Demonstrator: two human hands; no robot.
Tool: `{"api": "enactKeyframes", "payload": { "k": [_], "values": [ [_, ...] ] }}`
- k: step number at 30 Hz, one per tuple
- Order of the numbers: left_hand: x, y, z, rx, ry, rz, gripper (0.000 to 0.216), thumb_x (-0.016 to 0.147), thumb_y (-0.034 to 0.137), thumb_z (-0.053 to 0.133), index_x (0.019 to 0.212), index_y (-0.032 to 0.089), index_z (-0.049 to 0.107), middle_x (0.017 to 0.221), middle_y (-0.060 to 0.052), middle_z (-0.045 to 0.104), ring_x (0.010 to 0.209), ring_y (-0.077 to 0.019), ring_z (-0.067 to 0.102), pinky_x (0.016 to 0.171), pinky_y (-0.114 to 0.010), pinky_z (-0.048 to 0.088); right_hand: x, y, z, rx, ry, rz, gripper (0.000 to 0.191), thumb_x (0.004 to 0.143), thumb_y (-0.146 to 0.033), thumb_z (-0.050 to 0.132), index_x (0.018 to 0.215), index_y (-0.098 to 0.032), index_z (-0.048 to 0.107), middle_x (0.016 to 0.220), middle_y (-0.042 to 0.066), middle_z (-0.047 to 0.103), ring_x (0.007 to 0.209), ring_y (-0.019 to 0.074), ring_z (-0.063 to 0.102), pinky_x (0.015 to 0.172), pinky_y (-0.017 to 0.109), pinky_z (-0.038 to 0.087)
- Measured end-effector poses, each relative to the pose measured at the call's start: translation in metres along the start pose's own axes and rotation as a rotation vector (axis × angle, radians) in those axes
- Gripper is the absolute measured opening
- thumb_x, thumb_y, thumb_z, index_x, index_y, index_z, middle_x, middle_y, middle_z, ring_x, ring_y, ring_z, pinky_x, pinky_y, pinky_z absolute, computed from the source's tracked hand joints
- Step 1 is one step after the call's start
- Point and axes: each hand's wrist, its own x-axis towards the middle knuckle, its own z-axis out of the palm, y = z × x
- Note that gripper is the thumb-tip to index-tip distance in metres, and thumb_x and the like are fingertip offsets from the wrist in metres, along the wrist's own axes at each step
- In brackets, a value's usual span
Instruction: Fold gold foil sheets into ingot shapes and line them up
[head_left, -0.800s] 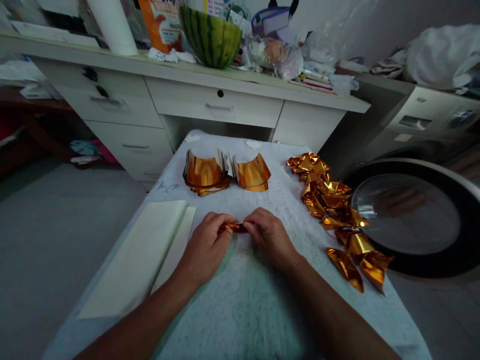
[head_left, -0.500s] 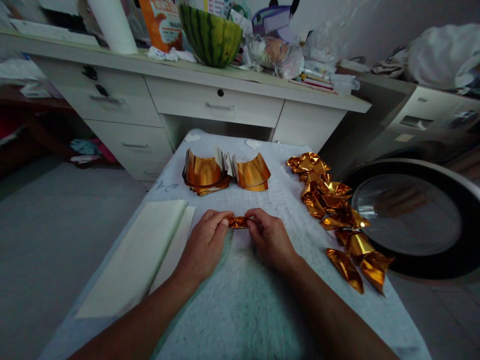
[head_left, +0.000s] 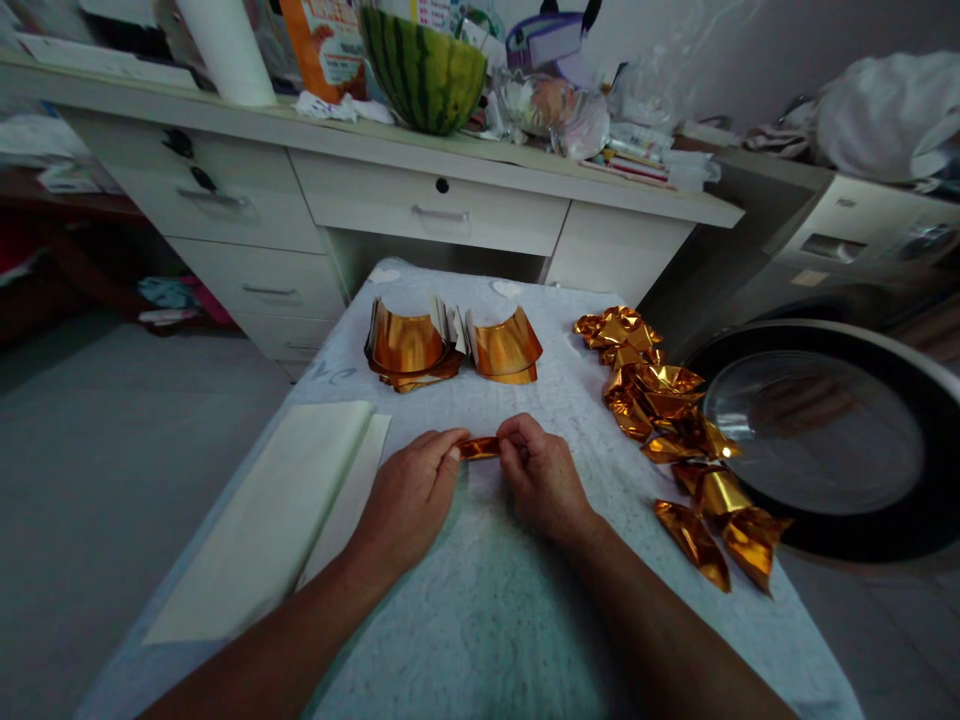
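Observation:
Between my two hands is a narrow folded strip of shiny gold foil paper [head_left: 480, 448], held just above the cloth-covered table. My left hand [head_left: 416, 490] pinches its left end between thumb and fingers. At the other end, my right hand [head_left: 544, 475] is closed on the strip, with its fingertips partly hiding that end. Beyond my hands stand two curled stacks of gold foil sheets, a left stack [head_left: 407, 343] and a right stack [head_left: 501, 345]. To the right lies a row of folded gold foil pieces [head_left: 652, 395], some overlapping.
Pale paper sheets [head_left: 270, 510] lie along the left side of the table [head_left: 480, 640]. A washing machine's round door [head_left: 817, 435] stands open close to the right edge. Behind is a white desk [head_left: 442, 210] carrying half a watermelon [head_left: 424, 75] and clutter.
The foil strip has tilted slightly, its right end higher, and its surface looks flatter. Both hands have shifted only a little and keep their hold.

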Motion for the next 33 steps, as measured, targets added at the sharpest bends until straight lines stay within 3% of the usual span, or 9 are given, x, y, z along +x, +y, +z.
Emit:
{"api": "enactKeyframes", "payload": {
  "k": [8, 17, 33],
  "values": [
    [-0.0001, -0.0033, 0.0052, 0.024, 0.033, 0.006, 0.039, 0.093, 0.019, 0.037, 0.12, 0.013, 0.065, 0.118, -0.011, 0.071, 0.109, -0.0226, 0.067, 0.097, -0.04, 0.053, -0.0003, -0.0035, 0.0001, -0.086, -0.045, 0.013, 0.01, 0.092, -0.02, 0.045, 0.094, -0.021, 0.054, 0.073, 0.0, 0.064, 0.062, 0.0142, 0.057, 0.06, 0.024, 0.037],
    [-0.0031, -0.0027, 0.0101, 0.065, 0.049, 0.043, 0.042, 0.098, 0.025, 0.032, 0.125, 0.012, 0.061, 0.121, -0.011, 0.071, 0.11, -0.0212, 0.067, 0.098, -0.038, 0.054, -0.0029, -0.0027, -0.0006, -0.044, -0.018, 0.001, 0.009, 0.094, -0.022, 0.045, 0.094, -0.021, 0.054, 0.071, -0.001, 0.064, 0.059, 0.0134, 0.056, 0.059, 0.023, 0.038],
    [-0.0038, 0.0033, 0.0074, 0.173, -0.037, -0.009, 0.043, 0.095, 0.015, 0.033, 0.131, 0.011, 0.056, 0.124, -0.013, 0.069, 0.109, -0.0241, 0.068, 0.094, -0.041, 0.055, -0.0001, -0.0102, -0.0002, -0.137, -0.093, 0.072, 0.015, 0.098, -0.022, 0.039, 0.109, -0.02, 0.049, 0.077, 0.002, 0.067, 0.068, 0.0177, 0.062, 0.065, 0.027, 0.04]
  ]
}}
